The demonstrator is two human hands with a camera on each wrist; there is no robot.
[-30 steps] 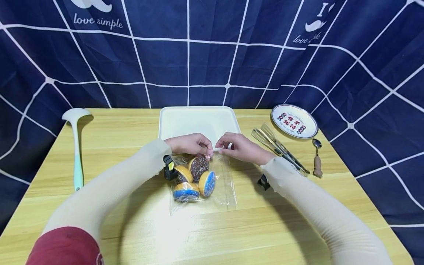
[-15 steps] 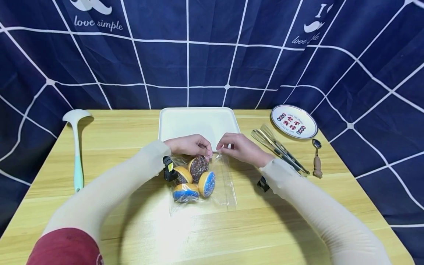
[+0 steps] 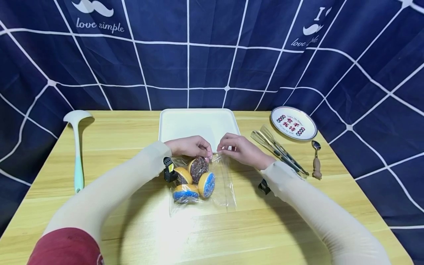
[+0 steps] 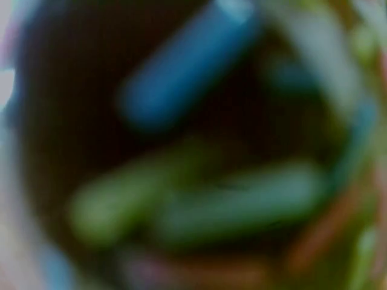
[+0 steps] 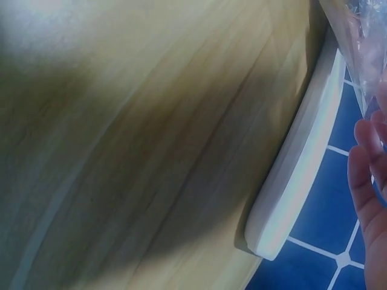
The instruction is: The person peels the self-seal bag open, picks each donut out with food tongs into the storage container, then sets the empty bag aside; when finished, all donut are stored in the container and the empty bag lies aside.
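Observation:
A clear plastic bag (image 3: 222, 197) lies at the middle of the table, with its opening edge towards the tray. Inside are two chocolate-topped donuts (image 3: 199, 169) and two blue-topped donuts (image 3: 208, 184), all with sprinkles. My left hand (image 3: 191, 145) pinches the bag's top edge just beyond the upper chocolate donut. Close to its right, my right hand (image 3: 244, 150) pinches the same edge between thumb and fingers. In the right wrist view, the fingers (image 5: 363, 172) sit below the crinkled bag (image 5: 357, 45). Blurred coloured sprinkles (image 4: 187, 63) on a dark surface fill the left wrist view.
A white tray (image 3: 198, 123) stands directly behind the hands. A ladle (image 3: 77, 147) with a mint handle lies at left. To the right are metal tongs (image 3: 279, 149), a printed plate (image 3: 293, 123) and a small spoon (image 3: 316, 158). A blue checked cloth (image 3: 212, 62) hangs behind the wooden table.
Both hands keep their places at the bag's top edge, with only slight finger movement. The donuts stay put; the head view tilts up slightly.

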